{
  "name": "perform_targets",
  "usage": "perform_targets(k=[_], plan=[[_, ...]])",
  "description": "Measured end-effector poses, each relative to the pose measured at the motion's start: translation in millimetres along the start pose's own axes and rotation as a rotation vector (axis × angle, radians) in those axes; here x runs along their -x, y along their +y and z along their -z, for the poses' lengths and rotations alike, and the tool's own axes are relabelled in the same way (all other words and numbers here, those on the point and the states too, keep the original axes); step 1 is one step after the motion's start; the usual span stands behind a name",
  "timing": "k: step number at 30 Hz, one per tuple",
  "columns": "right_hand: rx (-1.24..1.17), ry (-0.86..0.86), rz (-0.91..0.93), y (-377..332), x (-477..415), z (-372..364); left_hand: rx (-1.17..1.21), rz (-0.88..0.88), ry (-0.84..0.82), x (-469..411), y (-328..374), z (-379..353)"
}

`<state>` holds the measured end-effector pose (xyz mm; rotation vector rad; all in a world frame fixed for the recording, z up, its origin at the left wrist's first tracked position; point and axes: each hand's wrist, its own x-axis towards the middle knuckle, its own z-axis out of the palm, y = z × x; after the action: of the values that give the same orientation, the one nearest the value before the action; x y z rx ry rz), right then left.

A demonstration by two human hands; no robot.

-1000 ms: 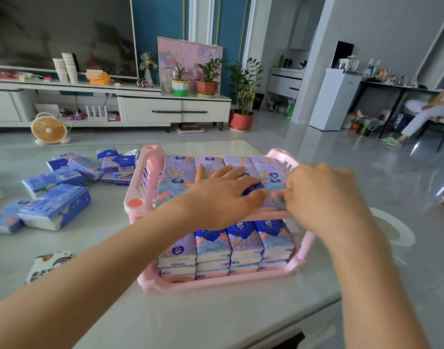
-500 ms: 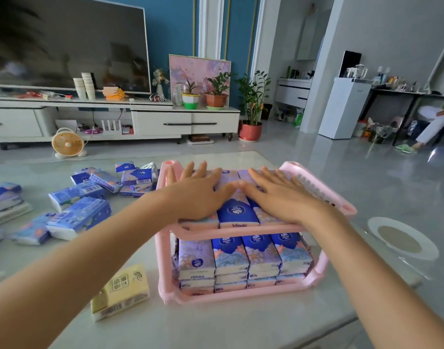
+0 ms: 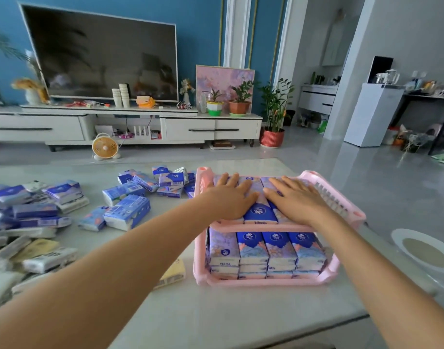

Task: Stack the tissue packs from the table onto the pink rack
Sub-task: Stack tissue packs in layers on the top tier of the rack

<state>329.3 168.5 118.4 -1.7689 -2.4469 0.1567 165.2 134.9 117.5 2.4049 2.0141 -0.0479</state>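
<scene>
Pink rack (image 3: 266, 282) near table (image 3: 216, 321) edge, lower shelf full of blue-purple floral tissue packs (image 3: 266, 250). Left hand (image 3: 232, 199) and right hand (image 3: 297, 201) flat, fingers spread, pressing top-shelf packs (image 3: 260, 210), gripping nothing. Loose packs (image 3: 126, 212) lie further left.

Pink rack (image 3: 266, 282), blue-and-lilac floral tissue packs (image 3: 280, 248)
</scene>
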Motion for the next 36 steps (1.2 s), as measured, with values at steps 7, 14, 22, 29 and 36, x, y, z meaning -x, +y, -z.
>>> perform_targets(k=[7,14,22,29,36], plan=[[-0.025,0.086,0.039,9,-4,-1,-0.125,0.169,0.430,33,14,23],[0.007,0.091,0.049,9,-2,0,1.031,0.568,0.260,73,-25,6],[0.035,0.081,0.034,9,0,-4,1.589,0.461,-0.007,87,-24,1],[0.052,-0.003,-0.025,-11,6,-6,1.538,0.412,0.019,85,-45,-8],[0.048,0.112,-0.049,-43,7,-9,1.525,0.459,-0.003,93,-74,2]])
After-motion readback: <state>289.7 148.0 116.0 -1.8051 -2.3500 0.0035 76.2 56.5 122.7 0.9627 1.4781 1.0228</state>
